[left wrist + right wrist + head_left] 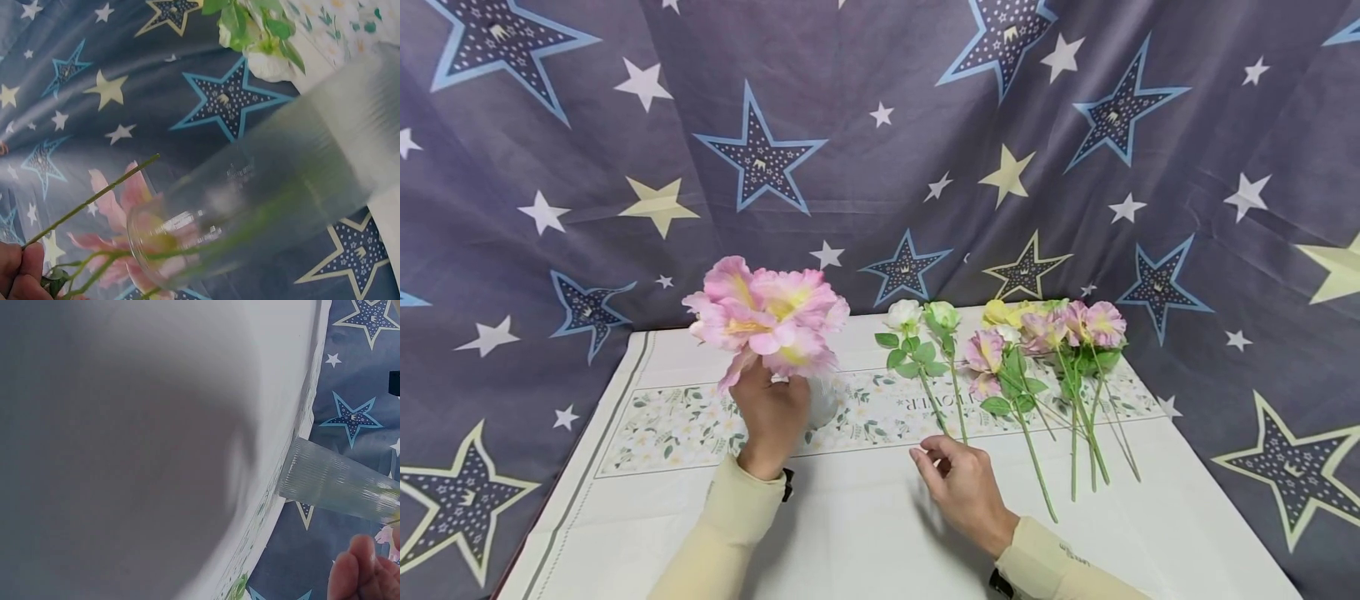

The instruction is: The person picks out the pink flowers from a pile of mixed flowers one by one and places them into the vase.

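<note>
Pink flowers with yellow centres (767, 321) stand at the left, mostly covering a clear ribbed vase (822, 406). My left hand (771, 417) is raised just below the blooms. In the left wrist view its fingers (28, 269) pinch a thin green stem (94, 201), whose free end is outside the glass vase (250, 187) near its mouth. Other stems (206, 247) run down inside the vase. My right hand (966, 492) hovers over the table with loosely bent fingers, holding nothing, near the lower end of a white flower's stem (934, 408).
Right of the vase lie a white flower (904, 315), a pale green one (942, 315), yellow flowers (1003, 313) and several pink-purple flowers (1105, 323), their stems pointing toward me. A printed floral runner (681, 425) crosses the white table (850, 525). A star-patterned curtain (865, 167) hangs behind.
</note>
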`<state>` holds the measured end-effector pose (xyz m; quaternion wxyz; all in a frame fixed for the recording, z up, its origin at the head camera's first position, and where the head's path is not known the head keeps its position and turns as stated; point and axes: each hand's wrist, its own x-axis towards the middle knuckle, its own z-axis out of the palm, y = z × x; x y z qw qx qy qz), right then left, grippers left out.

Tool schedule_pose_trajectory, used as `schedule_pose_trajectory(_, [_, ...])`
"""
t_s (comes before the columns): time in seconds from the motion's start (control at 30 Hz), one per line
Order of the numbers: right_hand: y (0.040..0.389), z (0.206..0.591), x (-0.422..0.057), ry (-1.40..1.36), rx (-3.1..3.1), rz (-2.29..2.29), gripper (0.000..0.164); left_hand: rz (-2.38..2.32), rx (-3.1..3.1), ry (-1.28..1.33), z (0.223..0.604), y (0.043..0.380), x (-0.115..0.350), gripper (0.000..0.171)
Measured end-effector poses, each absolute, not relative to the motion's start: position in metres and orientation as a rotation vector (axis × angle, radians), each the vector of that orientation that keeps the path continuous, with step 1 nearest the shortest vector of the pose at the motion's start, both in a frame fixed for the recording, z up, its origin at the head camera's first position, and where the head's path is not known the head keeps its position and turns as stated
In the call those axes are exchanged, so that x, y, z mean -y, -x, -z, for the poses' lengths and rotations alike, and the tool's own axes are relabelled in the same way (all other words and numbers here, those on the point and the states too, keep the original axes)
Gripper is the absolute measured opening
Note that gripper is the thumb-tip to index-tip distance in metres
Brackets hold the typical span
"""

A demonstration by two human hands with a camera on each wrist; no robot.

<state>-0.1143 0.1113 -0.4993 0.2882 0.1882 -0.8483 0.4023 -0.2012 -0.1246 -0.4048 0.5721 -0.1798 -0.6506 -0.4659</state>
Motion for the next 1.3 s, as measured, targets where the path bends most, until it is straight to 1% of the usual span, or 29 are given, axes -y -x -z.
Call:
schedule_pose_trajectory(0.07, [0.114, 0.499, -0.111, -0.501, 2.264, -1.074, 0.008, 1.062, 1.524, 0.393, 0.402, 0.203, 0.128, 0.013])
schedule_pose_trajectory(0.17, [0.114, 0.499, -0.111, -0.498, 2.266, -1.077, 0.008, 1.056, 1.532, 0.376, 0.398, 0.204, 0.134, 0.021])
schedule_pose_trajectory(0.33, [0.115, 0.500, -0.112, -0.499, 2.262, -1.087, 0.008, 1.100, 1.540, 0.351, 0.389, 0.205, 0.140, 0.013])
schedule_pose_trajectory(0.53, [0.115, 0.501, -0.111, -0.504, 2.267, -1.087, 0.008, 1.116, 1.507, 0.323, 0.384, 0.208, 0.142, 0.017])
schedule_pose_trajectory(0.67, [0.115, 0.500, -0.111, -0.496, 2.282, -1.082, 0.008, 1.119, 1.481, 0.286, 0.379, 0.211, 0.143, 0.016])
schedule_pose_trajectory(0.73, [0.115, 0.500, -0.111, -0.493, 2.286, -1.079, 0.008, 1.130, 1.473, 0.267, 0.377, 0.211, 0.144, 0.013])
schedule_pose_trajectory(0.9, [0.116, 0.499, -0.111, -0.492, 2.291, -1.076, 0.008, 1.114, 1.492, 0.190, 0.374, 0.212, 0.146, 0.014])
schedule_pose_trajectory(1.1, [0.116, 0.500, -0.111, -0.492, 2.291, -1.083, 0.008, 1.060, 1.607, 0.203, 0.387, 0.217, 0.151, 0.014])
schedule_pose_trajectory(1.23, [0.115, 0.500, -0.111, -0.499, 2.287, -1.093, 0.008, 1.036, 1.711, 0.166, 0.402, 0.221, 0.153, 0.010])
schedule_pose_trajectory(1.3, [0.115, 0.501, -0.111, -0.504, 2.284, -1.094, 0.008, 1.003, 1.784, 0.136, 0.407, 0.223, 0.154, 0.011])
